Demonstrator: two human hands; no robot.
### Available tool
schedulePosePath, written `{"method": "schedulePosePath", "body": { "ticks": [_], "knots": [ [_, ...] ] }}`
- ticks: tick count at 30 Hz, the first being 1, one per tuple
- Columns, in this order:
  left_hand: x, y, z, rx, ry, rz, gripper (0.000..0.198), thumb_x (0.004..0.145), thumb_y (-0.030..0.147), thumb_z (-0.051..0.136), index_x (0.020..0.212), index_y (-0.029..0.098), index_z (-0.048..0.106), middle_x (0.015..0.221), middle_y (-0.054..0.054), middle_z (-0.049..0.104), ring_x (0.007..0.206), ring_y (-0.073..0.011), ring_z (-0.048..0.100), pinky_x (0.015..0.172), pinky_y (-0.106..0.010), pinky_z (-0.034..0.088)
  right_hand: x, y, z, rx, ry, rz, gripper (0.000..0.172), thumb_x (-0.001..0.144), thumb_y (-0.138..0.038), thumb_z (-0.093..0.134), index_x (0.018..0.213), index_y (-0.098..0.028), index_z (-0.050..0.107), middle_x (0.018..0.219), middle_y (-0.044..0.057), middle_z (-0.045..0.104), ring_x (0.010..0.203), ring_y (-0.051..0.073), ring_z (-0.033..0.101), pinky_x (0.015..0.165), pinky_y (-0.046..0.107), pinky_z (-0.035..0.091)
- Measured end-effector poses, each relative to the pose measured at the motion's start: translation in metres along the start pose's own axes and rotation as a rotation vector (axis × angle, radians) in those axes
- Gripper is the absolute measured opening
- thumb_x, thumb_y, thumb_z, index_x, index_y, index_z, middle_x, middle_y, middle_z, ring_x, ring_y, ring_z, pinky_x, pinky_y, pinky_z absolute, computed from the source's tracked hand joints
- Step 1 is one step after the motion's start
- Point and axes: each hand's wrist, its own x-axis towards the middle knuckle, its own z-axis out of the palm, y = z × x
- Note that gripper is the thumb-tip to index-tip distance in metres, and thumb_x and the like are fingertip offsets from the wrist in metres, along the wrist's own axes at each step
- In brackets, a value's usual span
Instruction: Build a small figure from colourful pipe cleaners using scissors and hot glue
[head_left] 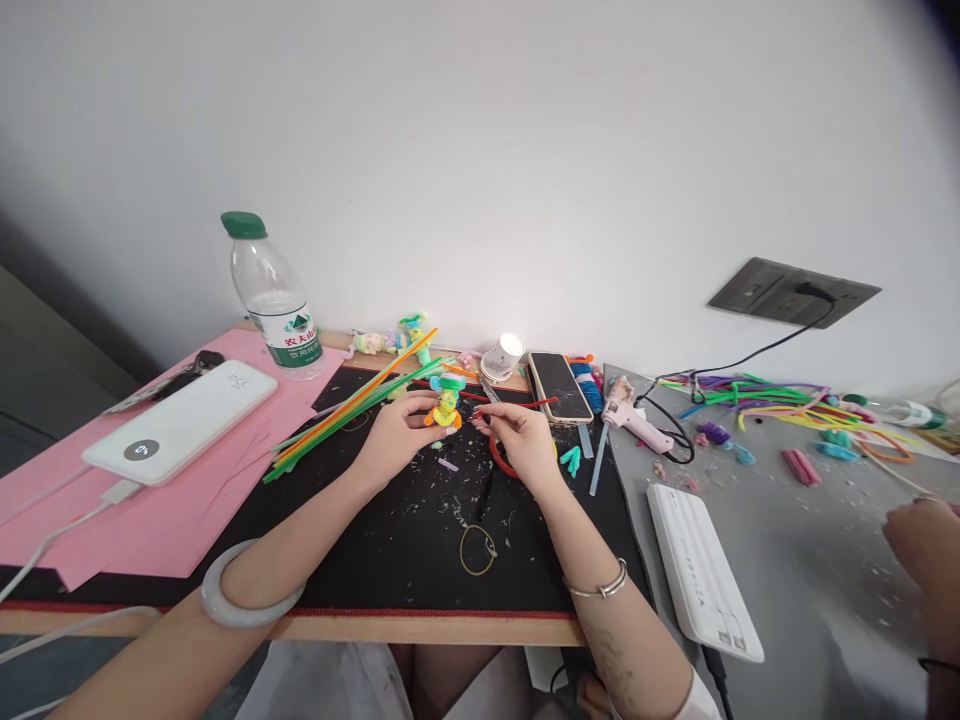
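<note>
My left hand [401, 430] is closed on a small pipe-cleaner figure [448, 400], mostly yellow with a green and blue top and orange at its base. Just to the right, my right hand [526, 440] has thumb and fingers pinched together near the figure. A tiny dark and red bit shows at those fingertips, too small to name. Behind the right fingers lies a thin silvery tool [489, 390], partly hidden. A red pipe cleaner [536, 402] passes behind the same hand. Below both hands, the black mat [390, 540] carries scattered fluff and a rubber band [477, 551].
Left are a water bottle [274, 300], a white power bank [184, 425] and pipe cleaners [345, 420]. A paper cup [502, 357], phone [560, 387] and glue gun [634, 420] stand behind and right. Another power bank [703, 570] lies near another person's hand [926, 540].
</note>
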Motion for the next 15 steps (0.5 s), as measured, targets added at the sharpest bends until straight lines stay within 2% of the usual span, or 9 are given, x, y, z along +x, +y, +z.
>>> {"method": "schedulePosePath", "body": {
  "ticks": [8, 11, 15],
  "knots": [
    [0.0017, -0.0046, 0.0005, -0.002, -0.005, 0.001, 0.037, 0.055, 0.029, 0.083, 0.087, 0.016, 0.07, 0.114, -0.009, 0.064, 0.092, -0.0247, 0.067, 0.087, -0.045, 0.055, 0.0014, -0.0008, 0.0015, -0.001, 0.03, 0.014, 0.009, 0.073, -0.022, 0.061, 0.078, -0.018, 0.066, 0.082, 0.005, 0.072, 0.087, 0.023, 0.071, 0.084, 0.038, 0.058],
    [0.0022, -0.0054, 0.0004, -0.006, 0.004, 0.01, 0.037, 0.054, 0.029, 0.083, 0.086, 0.015, 0.07, 0.112, -0.01, 0.065, 0.091, -0.0248, 0.067, 0.087, -0.046, 0.055, 0.0006, -0.0027, 0.0021, 0.001, 0.036, 0.022, 0.009, 0.074, -0.024, 0.061, 0.08, -0.017, 0.065, 0.083, 0.006, 0.071, 0.086, 0.022, 0.07, 0.079, 0.037, 0.059],
    [0.003, -0.0076, 0.0003, 0.001, 0.019, 0.049, 0.036, 0.053, 0.028, 0.083, 0.084, 0.015, 0.069, 0.112, -0.011, 0.063, 0.095, -0.0256, 0.066, 0.089, -0.048, 0.054, -0.0016, -0.0093, 0.0005, -0.115, 0.072, -0.117, 0.01, 0.073, -0.02, 0.06, 0.078, -0.017, 0.067, 0.093, 0.007, 0.067, 0.083, 0.02, 0.067, 0.069, 0.033, 0.057]
  ]
}}
